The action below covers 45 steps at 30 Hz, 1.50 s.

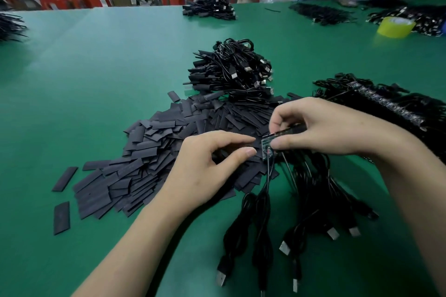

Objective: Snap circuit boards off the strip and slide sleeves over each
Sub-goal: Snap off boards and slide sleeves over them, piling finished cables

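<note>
Right hand (321, 128) pinches board strip (267, 146); left hand (207, 164) curled over sleeve pile (144, 152), grip unclear.

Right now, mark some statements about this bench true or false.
1. The right hand pinches the circuit board strip. True.
2. The tape roll at the far right is red. False: it is yellow-green.
3. The sleeve pile lies on a green table. True.
4. The left hand grips a USB plug. False: it hovers over the sleeve pile, and the USB plugs lie nearer the person.
</note>
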Available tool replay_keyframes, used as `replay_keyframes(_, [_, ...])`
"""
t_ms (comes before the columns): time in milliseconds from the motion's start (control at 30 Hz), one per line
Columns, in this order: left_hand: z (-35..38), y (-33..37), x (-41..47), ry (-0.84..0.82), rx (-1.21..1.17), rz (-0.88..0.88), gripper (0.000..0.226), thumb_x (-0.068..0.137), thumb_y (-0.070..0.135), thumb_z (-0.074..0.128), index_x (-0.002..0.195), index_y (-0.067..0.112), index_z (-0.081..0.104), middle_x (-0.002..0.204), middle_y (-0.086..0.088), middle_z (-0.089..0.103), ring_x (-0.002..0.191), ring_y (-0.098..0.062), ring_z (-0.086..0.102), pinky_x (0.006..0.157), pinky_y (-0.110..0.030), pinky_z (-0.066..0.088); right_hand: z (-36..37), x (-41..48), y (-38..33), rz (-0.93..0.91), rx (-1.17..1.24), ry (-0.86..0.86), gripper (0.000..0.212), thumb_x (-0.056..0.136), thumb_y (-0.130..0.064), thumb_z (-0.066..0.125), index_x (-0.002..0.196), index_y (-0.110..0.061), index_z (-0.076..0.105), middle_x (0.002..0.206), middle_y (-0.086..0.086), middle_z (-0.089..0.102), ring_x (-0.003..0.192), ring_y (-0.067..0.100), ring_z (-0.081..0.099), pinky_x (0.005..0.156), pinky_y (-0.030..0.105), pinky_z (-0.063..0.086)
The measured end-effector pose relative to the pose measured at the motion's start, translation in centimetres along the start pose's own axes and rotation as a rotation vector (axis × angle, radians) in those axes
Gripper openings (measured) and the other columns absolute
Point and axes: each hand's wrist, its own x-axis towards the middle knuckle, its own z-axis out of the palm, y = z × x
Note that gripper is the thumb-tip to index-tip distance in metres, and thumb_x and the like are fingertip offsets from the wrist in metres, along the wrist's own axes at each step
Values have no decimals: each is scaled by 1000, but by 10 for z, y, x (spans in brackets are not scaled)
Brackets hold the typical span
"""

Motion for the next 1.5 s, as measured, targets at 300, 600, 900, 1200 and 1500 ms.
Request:
replay_keyframes(300, [0,-3,1,-79,-451,-254,10,82,30,81,87,21,81,75,-6,77,69,-13,73,68,-25,59,35,5,10,-131,289,116,7,87,-26,80,91,-31,76,90,-12,77,84,1,70,80,25,49])
replay_keyframes(600, [-1,1,4,-142,-511,-281,7,85,12,75,85,18,78,72,2,76,64,-6,71,65,-14,53,44,4,15,-163,418,81,13,89,-14,78,86,-26,76,86,-7,77,79,0,67,75,13,47])
replay_keyframes(900, [-4,2,4,-185,-521,-321,5,86,5,73,87,10,75,67,2,74,60,-2,68,62,-12,51,50,7,17,-164,479,50,15,88,-13,78,85,-28,75,85,-7,76,80,1,67,77,14,47])
replay_keyframes(1200, [-6,6,5,-195,-558,-336,12,75,18,72,85,10,74,68,0,74,61,-4,69,65,-15,55,51,6,15,-191,497,61,8,80,-32,75,86,-26,74,84,-6,76,80,2,66,78,13,47])
replay_keyframes(1500, [-6,7,5,-207,-579,-336,12,76,17,72,86,10,75,68,0,74,61,-5,68,65,-15,54,51,5,17,-208,544,42,6,81,-29,76,85,-26,74,83,-6,75,80,4,65,78,15,48])
